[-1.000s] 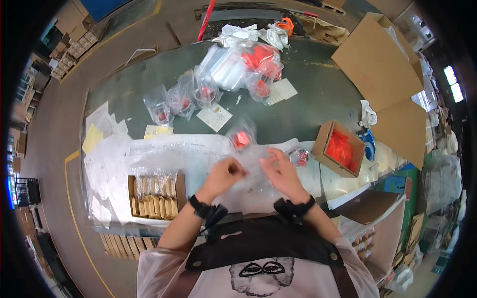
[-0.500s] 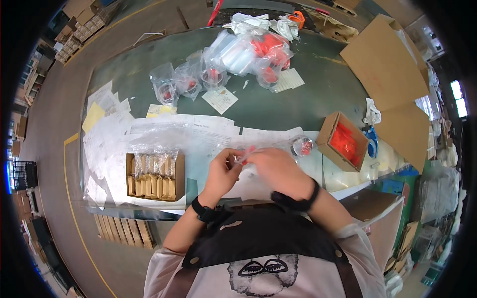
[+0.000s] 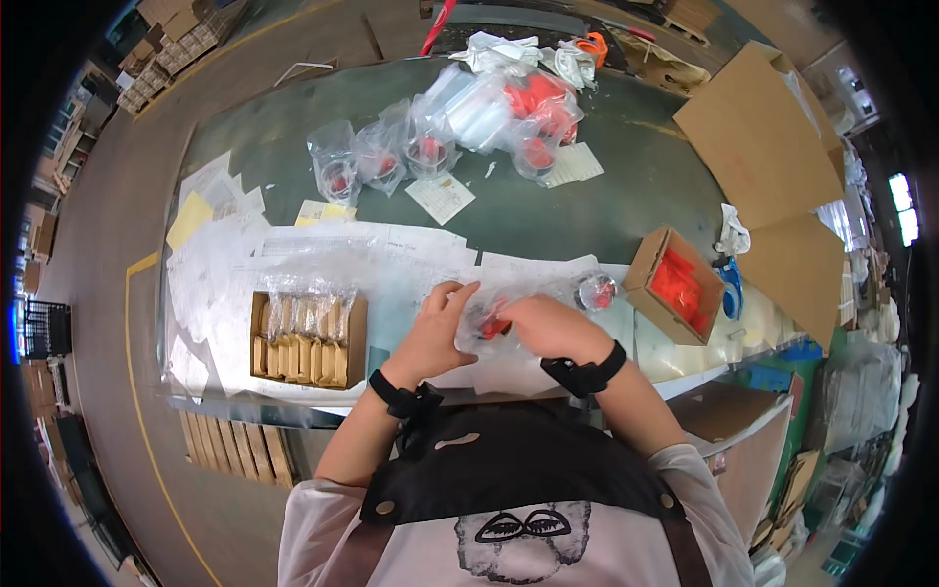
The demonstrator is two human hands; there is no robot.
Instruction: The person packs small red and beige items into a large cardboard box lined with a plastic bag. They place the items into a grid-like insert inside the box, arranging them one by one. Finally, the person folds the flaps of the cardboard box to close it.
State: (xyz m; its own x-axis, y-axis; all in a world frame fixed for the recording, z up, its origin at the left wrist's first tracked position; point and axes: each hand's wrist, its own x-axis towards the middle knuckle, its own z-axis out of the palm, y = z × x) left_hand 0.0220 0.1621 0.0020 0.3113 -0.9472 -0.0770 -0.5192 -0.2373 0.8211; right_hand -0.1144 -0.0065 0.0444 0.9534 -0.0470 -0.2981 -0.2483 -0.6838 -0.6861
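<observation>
Spread apart now, the thumb and fingers of the left hand [image 3: 435, 333] were pinched together half a second ago; the right hand [image 3: 558, 331] has shifted slightly rightward, and the red piece [image 3: 497, 325], mostly covered by the hands then, shows more plainly between them.

That piece lies in a clear plastic bag [image 3: 473, 331] low over the papers [image 3: 421, 256], just beside the left hand's open curve and under the right hand's fingertips. The right fingers are bent onto it; whether they grip the piece or only press on it, I cannot tell. The two hands stand apart, with the bag filling the gap.

Thin and crinkled, the film catches pale highlights, while the piece inside is bright red, its outline partly hidden. Near the right hand sits a bagged, clear round container [image 3: 588, 294] with red inside. Farther right, a tilted-looking brown cardboard box [image 3: 646, 262] holds glossy red pieces [image 3: 682, 286], next to a blue ring-shaped roll [image 3: 730, 290].

To the left of the left hand, an open cardboard tray [image 3: 358, 338] contains upright tan packets [image 3: 303, 360] and bubble wrap [image 3: 308, 313]. All rest on a smooth, dark green tabletop [image 3: 577, 220], partly papered over
</observation>
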